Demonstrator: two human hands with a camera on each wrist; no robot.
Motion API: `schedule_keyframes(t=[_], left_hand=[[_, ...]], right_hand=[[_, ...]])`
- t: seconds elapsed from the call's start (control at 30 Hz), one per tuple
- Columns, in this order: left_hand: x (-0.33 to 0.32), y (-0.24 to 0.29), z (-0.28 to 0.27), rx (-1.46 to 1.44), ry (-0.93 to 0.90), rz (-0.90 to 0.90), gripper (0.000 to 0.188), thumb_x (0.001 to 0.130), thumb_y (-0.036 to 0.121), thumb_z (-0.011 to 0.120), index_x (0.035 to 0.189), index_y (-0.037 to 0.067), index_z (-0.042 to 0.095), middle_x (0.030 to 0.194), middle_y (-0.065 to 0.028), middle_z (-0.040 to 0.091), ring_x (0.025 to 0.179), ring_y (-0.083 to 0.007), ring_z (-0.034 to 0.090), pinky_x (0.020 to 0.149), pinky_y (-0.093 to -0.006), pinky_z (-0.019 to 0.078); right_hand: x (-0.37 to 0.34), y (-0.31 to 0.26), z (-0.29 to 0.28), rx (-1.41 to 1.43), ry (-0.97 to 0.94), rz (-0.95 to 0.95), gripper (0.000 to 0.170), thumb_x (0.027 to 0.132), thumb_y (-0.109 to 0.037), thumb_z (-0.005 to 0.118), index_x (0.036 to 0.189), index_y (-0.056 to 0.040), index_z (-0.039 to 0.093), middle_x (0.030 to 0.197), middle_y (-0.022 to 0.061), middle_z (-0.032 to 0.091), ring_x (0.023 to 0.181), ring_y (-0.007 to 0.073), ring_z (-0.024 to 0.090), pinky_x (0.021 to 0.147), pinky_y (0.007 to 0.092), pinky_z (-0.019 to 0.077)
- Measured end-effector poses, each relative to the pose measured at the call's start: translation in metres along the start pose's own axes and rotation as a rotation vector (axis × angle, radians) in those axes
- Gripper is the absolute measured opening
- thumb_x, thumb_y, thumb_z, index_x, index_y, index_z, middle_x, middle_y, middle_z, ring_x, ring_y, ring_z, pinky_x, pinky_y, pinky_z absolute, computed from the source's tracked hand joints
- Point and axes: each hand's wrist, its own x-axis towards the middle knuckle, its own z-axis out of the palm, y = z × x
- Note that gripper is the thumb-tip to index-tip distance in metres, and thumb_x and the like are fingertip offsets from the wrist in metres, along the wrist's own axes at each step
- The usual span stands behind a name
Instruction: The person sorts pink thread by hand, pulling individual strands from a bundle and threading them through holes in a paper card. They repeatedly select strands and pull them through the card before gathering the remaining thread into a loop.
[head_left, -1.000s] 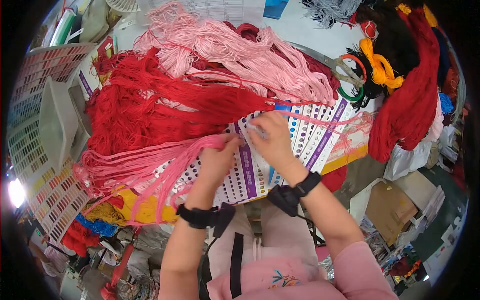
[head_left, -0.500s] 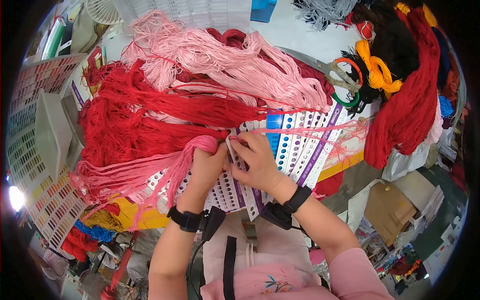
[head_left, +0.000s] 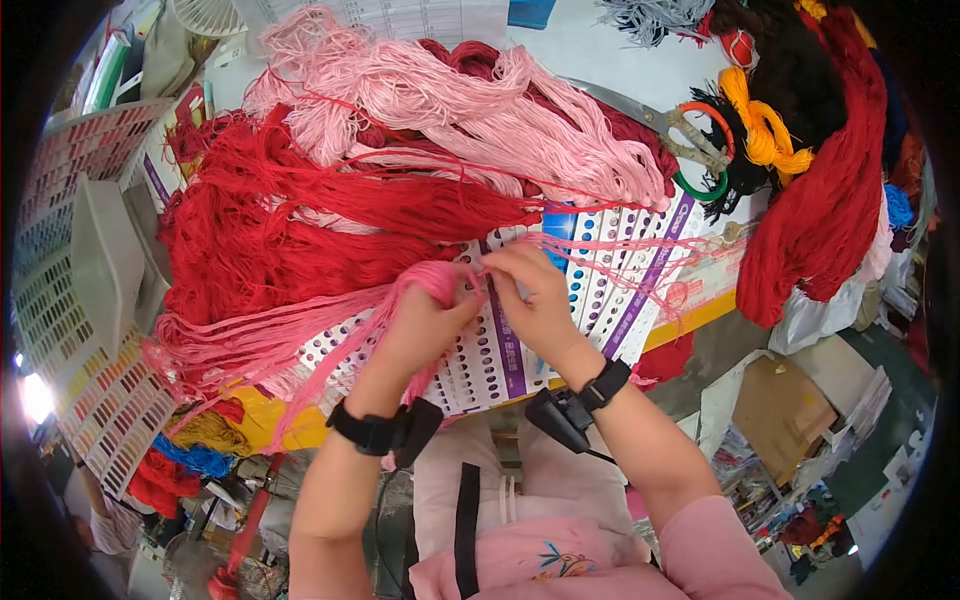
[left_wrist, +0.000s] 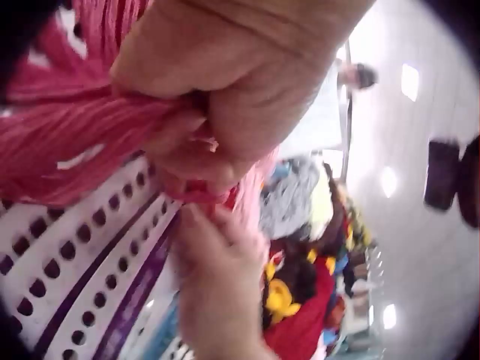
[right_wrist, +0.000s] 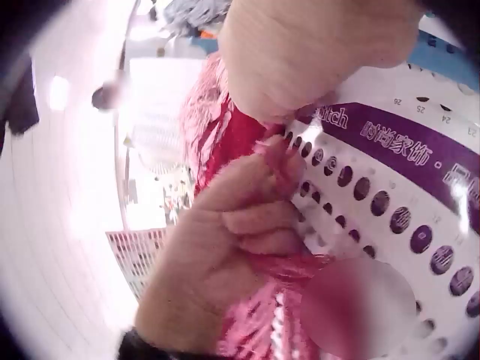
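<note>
My left hand [head_left: 425,325] grips a bundle of bright pink thread [head_left: 432,282], whose strands fan out to the left over the table's edge. Close against its fingertips, my right hand [head_left: 535,300] pinches the pink thread at the top of the bundle, as the right wrist view also shows at the knotted pink end [right_wrist: 281,161]. Loose pink strands [head_left: 610,255] trail off to the right behind the right hand. Beneath both hands lie white punched thread cards [head_left: 465,365] with purple bands and rows of holes. The palm side of the right hand is hidden in the head view.
Red skeins [head_left: 290,230] and pale pink skeins [head_left: 430,100] are heaped beyond the hands. Scissors [head_left: 700,150] with orange and green handles lie at the back right, near yellow thread [head_left: 760,125] and a dark red skein [head_left: 830,200]. A colour chart [head_left: 95,300] stands at left.
Half a second ago the right hand's fingers were at a white card strip tilted up between the hands; now they are at the pink thread, and the cards lie flatter.
</note>
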Motion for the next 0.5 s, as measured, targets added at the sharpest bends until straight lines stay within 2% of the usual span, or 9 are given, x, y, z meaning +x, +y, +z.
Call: schedule_keyframes(t=[0.07, 0.13, 0.2, 0.23, 0.3, 0.33, 0.4, 0.47, 0.5], left_hand=[[-0.016, -0.002, -0.024, -0.017, 0.172, 0.025, 0.018, 0.076, 0.015, 0.053, 0.092, 0.008, 0.05, 0.061, 0.0012, 0.051, 0.041, -0.005, 0.042, 0.035, -0.0187, 0.0331], [-0.056, 0.03, -0.055, -0.468, 0.423, -0.209, 0.011, 0.077, 0.02, 0.054, 0.08, 0.01, 0.051, 0.054, 0.0051, 0.042, 0.038, -0.0019, 0.031, 0.032, -0.0152, 0.0216], [-0.103, -0.011, -0.148, -0.646, 0.358, -0.028, 0.02, 0.081, 0.022, 0.048, 0.095, 0.008, 0.048, 0.058, 0.0044, 0.045, 0.037, 0.0, 0.031, 0.031, -0.0131, 0.022], [-0.126, -0.031, -0.19, -0.777, 0.592, 0.075, 0.019, 0.083, 0.019, 0.044, 0.098, 0.008, 0.048, 0.058, 0.0053, 0.042, 0.037, 0.0003, 0.028, 0.03, -0.0126, 0.0195], [-0.158, -0.035, -0.243, -1.187, 0.861, 0.243, 0.022, 0.083, 0.016, 0.043, 0.103, 0.006, 0.046, 0.057, 0.006, 0.04, 0.036, 0.0015, 0.025, 0.03, -0.0122, 0.0179], [-0.171, -0.034, -0.242, -1.183, 0.866, 0.254, 0.022, 0.083, 0.016, 0.043, 0.103, 0.006, 0.046, 0.057, 0.006, 0.04, 0.036, 0.0015, 0.025, 0.03, -0.0122, 0.0179], [-0.183, -0.022, -0.232, -0.715, 0.926, 0.255, 0.026, 0.083, 0.015, 0.043, 0.106, 0.004, 0.046, 0.056, 0.0056, 0.041, 0.037, 0.0015, 0.026, 0.031, -0.0126, 0.0186], [-0.177, -0.004, -0.161, -0.524, 0.745, 0.152, 0.027, 0.082, 0.016, 0.043, 0.105, 0.002, 0.047, 0.054, 0.0058, 0.04, 0.039, 0.0004, 0.029, 0.033, -0.0129, 0.0214], [-0.167, 0.0, -0.123, -0.512, 0.655, 0.078, 0.028, 0.082, 0.02, 0.045, 0.102, 0.001, 0.048, 0.056, 0.0045, 0.047, 0.04, 0.0, 0.03, 0.034, -0.0135, 0.0229]], right_hand=[[0.002, -0.01, 0.005, -0.183, -0.024, -0.013, 0.029, 0.061, -0.012, 0.06, 0.089, -0.0061, 0.053, 0.083, 0.0088, 0.049, 0.083, 0.0261, 0.046, 0.074, 0.0363, 0.0323], [0.001, -0.013, 0.011, -0.424, -0.1, -0.01, 0.047, 0.056, -0.021, 0.064, 0.097, -0.0074, 0.048, 0.092, 0.0098, 0.043, 0.089, 0.0258, 0.042, 0.074, 0.0382, 0.0311], [0.003, -0.015, 0.015, -0.453, -0.08, 0.005, 0.047, 0.056, -0.02, 0.064, 0.097, -0.0072, 0.048, 0.091, 0.0097, 0.043, 0.089, 0.0256, 0.042, 0.073, 0.0378, 0.0308], [0.004, -0.016, 0.016, -0.489, -0.065, 0.016, 0.047, 0.055, -0.02, 0.064, 0.097, -0.0071, 0.048, 0.09, 0.0097, 0.043, 0.089, 0.0255, 0.041, 0.072, 0.0375, 0.0306], [0.003, -0.014, 0.018, -0.489, -0.047, 0.006, 0.047, 0.055, -0.02, 0.065, 0.097, -0.0069, 0.048, 0.089, 0.0097, 0.043, 0.089, 0.0255, 0.041, 0.072, 0.0371, 0.0304], [0.003, -0.013, 0.019, -0.493, -0.042, -0.007, 0.048, 0.054, -0.019, 0.065, 0.097, -0.0067, 0.048, 0.088, 0.0098, 0.043, 0.089, 0.0256, 0.04, 0.072, 0.0368, 0.0301], [0.004, -0.015, 0.017, -0.481, -0.044, -0.026, 0.047, 0.054, -0.019, 0.065, 0.097, -0.0068, 0.048, 0.089, 0.0101, 0.043, 0.089, 0.0259, 0.04, 0.072, 0.037, 0.0301], [0.001, -0.018, 0.014, -0.434, -0.063, -0.02, 0.044, 0.056, -0.016, 0.064, 0.096, -0.0068, 0.048, 0.092, 0.0105, 0.043, 0.09, 0.0267, 0.04, 0.075, 0.0377, 0.0302], [0.0, -0.021, 0.012, -0.427, -0.071, -0.023, 0.044, 0.056, -0.016, 0.064, 0.096, -0.0068, 0.048, 0.092, 0.0105, 0.043, 0.09, 0.0267, 0.04, 0.075, 0.0377, 0.0302]])
